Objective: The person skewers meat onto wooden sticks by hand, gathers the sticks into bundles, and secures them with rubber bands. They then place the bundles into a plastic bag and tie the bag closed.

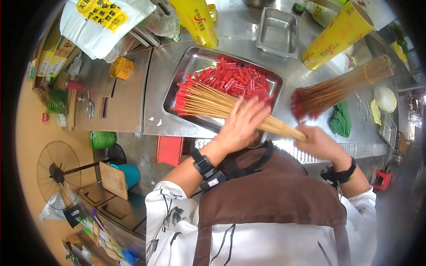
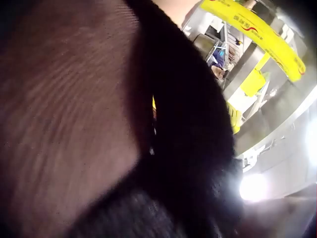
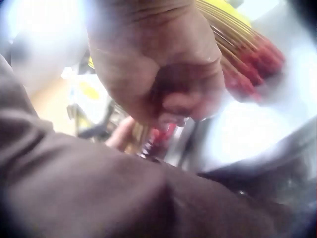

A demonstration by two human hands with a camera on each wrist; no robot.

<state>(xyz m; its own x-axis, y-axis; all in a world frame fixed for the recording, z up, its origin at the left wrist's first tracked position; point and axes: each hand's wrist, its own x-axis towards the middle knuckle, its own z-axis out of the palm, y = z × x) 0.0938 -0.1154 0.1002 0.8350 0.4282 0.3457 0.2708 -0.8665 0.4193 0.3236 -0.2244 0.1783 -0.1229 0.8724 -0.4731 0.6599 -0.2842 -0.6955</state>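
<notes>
A bundle of thin wooden sticks (image 1: pixel 208 102) with red ends lies slanted over a metal tray (image 1: pixel 177 71) that holds many loose red pieces (image 1: pixel 230 77). My left hand (image 1: pixel 242 124) rests on top of the sticks with fingers fairly straight and spread. At the bundle's plain end, my right hand (image 1: pixel 319 142) grips the sticks; the right wrist view shows that hand (image 3: pixel 163 64) with its fingers curled in. Dark strap and brown cloth fill most of the left wrist view, and the left fingers are hidden there.
Right of the tray lies a second, darker bundle of red-ended sticks (image 1: pixel 341 86), tied with a band. Yellow cylinders (image 1: pixel 195 22) stand behind, beside an empty metal pan (image 1: pixel 278 33). A green cloth (image 1: pixel 341 119) and scissors (image 1: pixel 363 106) lie at the right.
</notes>
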